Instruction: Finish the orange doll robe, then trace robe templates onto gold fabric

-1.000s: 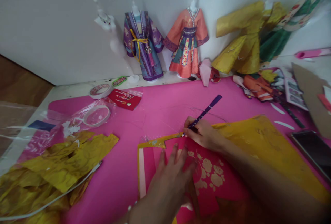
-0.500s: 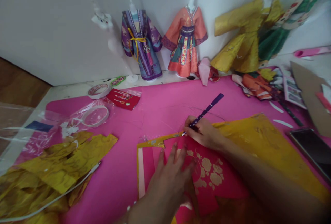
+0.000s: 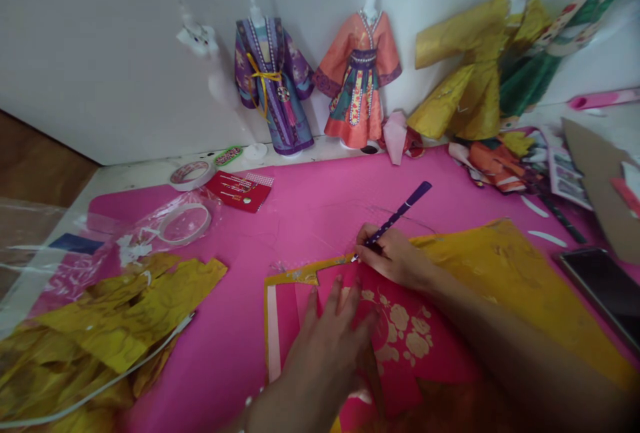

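Note:
With spread fingers, my left hand (image 3: 333, 336) lies flat on a red paper piece with gold flowers (image 3: 407, 333). That piece rests on a sheet of yellow patterned paper (image 3: 480, 266), which shows past its top and left edges. My right hand (image 3: 393, 256) is closed round a dark purple pen (image 3: 399, 215) with light dots. The pen's tip touches down at the red piece's upper edge, beside the yellow strip. A pale strip (image 3: 273, 333) runs along the left side of the red paper.
Crumpled yellow paper (image 3: 115, 319) and a white cable (image 3: 125, 373) lie at left. Tape rolls (image 3: 184, 224) and a red card (image 3: 240, 191) sit behind. Dressed doll figures (image 3: 359, 83) stand along the wall. A phone (image 3: 603, 289) and paper scraps (image 3: 500, 165) are at right.
Almost nothing differs. The pen and my right hand have shifted very slightly to the left; my left hand stays in place on the red paper.

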### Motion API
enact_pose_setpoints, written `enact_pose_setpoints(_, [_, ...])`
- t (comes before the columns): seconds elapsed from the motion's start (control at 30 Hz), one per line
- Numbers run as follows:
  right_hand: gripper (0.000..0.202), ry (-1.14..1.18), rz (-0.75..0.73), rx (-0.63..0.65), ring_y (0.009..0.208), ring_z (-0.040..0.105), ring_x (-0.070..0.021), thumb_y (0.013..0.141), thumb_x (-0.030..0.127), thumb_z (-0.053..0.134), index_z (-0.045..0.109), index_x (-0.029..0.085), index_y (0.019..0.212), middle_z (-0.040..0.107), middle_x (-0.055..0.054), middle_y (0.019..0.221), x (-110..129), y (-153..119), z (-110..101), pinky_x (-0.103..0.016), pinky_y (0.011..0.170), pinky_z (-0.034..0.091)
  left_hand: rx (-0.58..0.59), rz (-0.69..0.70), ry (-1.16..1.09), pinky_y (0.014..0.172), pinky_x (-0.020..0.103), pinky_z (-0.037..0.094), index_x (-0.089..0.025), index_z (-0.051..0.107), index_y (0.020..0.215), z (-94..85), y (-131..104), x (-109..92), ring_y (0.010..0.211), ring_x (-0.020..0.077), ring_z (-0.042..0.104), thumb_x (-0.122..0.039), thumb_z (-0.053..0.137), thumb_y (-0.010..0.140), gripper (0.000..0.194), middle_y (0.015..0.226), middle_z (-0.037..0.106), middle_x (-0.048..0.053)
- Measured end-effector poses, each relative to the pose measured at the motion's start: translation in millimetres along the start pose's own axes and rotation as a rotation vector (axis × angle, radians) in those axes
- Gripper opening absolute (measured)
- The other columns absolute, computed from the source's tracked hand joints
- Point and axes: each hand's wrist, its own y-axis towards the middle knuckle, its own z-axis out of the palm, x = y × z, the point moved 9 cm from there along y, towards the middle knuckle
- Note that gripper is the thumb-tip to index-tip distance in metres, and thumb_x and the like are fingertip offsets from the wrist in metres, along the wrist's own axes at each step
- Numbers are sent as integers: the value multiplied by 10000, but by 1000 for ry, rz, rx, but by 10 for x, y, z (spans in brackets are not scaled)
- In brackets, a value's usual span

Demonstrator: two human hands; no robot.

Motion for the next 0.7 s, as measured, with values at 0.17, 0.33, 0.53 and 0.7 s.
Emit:
enact_pose_setpoints(0.17, [114,24,16,-29,551,472,-113,884,237,491,491,208,774,537,31,608,-27,-5,-34,-239,535,335,-15,7,-5,1143,720,209,-334,271,1561,-32,-2,-4,1515,434,56,-691,691,763,971,1659,198,129])
enact_pose_setpoints(0.33, [102,-10,35,5,563,491,-123,890,247,492,499,208,796,553,23,615,-24,-1,-11,-242,544,353,-9,8,-25,1138,728,206,-337,279,1559,6,12,13,1511,445,53,-711,683,755,974,1662,182,135])
enact_pose_setpoints(0.53, [95,-29,17,5,565,490,-122,885,232,492,503,206,794,559,20,621,2,6,-6,-243,548,347,-53,15,-16,1131,732,221,-325,300,1552,-40,-11,-4,1511,442,80,-684,672,786,924,1649,230,136])
enact_pose_setpoints(0.7, [99,-31,5,12,540,471,-117,881,233,490,496,207,786,544,25,601,20,5,0,-242,524,323,-44,13,-19,1122,738,225,-316,319,1546,-25,-2,-2,1502,461,107,-692,699,755,955,1648,205,171])
